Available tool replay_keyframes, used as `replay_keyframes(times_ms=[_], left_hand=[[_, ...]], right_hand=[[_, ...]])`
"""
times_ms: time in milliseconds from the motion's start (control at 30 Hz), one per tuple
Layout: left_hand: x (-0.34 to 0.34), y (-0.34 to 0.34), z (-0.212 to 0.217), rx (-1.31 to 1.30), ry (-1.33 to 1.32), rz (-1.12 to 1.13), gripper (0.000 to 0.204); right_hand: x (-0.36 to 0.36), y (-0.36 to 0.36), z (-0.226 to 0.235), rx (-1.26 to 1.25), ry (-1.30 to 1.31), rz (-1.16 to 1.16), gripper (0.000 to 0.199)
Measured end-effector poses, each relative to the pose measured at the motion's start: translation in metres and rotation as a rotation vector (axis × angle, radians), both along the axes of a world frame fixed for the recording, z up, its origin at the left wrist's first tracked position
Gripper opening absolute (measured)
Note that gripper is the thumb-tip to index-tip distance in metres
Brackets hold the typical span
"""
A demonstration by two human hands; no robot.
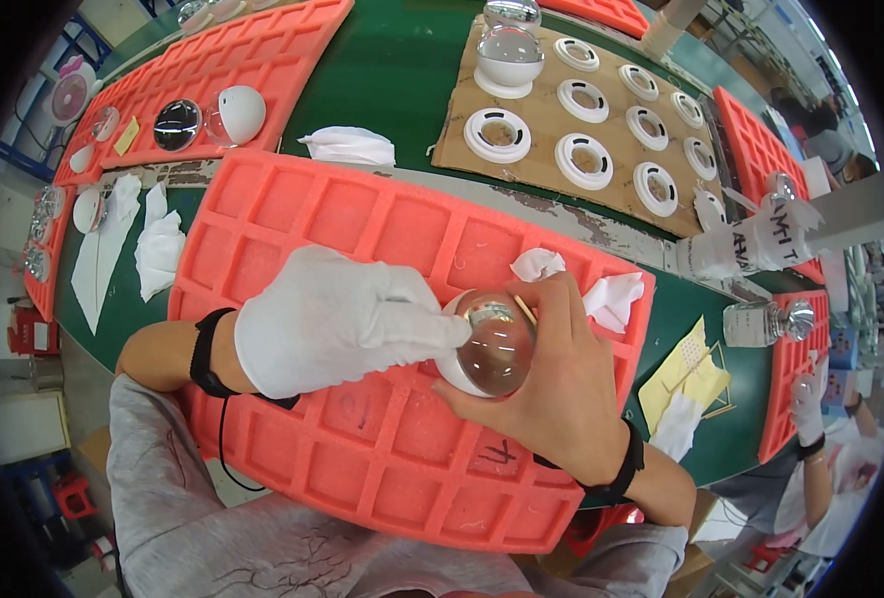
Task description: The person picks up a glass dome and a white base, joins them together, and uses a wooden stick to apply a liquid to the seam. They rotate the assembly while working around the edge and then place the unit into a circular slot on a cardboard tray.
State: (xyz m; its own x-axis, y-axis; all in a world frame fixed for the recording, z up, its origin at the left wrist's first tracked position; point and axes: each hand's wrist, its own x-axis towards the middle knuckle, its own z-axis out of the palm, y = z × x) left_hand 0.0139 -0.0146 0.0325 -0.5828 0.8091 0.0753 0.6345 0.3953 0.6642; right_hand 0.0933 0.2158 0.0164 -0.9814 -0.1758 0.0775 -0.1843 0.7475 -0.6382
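A ball with a clear, glossy dome and a white shell is held above the red foam tray. My right hand, bare, wraps round its right side with thumb and fingers. A thin yellowish stick shows by the right fingertips; whether they grip it I cannot tell. My left hand wears a white glove. Its fingers are pressed together, their tips against the dome's left side, and part of the white shell is hidden behind them. Crumpled white wipes lie on the tray beyond the right hand.
White rings sit in rows on a cardboard sheet, one bearing a domed ball. Another red tray holds balls at the far left. A glass bottle and yellow cloth lie right. A co-worker's gloved hand is beyond.
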Motion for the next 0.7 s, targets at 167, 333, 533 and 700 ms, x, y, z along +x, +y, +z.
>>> replay_keyframes(times_ms=[167,333,533,700], left_hand=[[0.001,-0.001,-0.006,-0.036,0.304,-0.068,0.017],[0.004,0.001,-0.009,-0.059,0.489,-0.059,0.004],[0.019,0.006,-0.015,-0.134,0.513,0.063,0.012],[0.026,0.005,-0.012,-0.233,0.545,-0.023,0.016]], right_hand=[[-0.003,-0.002,0.002,0.022,0.033,-0.034,0.086],[-0.004,-0.007,0.004,0.062,0.056,-0.028,0.087],[-0.001,-0.015,0.004,0.098,0.015,-0.043,0.085],[0.002,-0.017,0.000,0.135,0.041,-0.024,0.082]])
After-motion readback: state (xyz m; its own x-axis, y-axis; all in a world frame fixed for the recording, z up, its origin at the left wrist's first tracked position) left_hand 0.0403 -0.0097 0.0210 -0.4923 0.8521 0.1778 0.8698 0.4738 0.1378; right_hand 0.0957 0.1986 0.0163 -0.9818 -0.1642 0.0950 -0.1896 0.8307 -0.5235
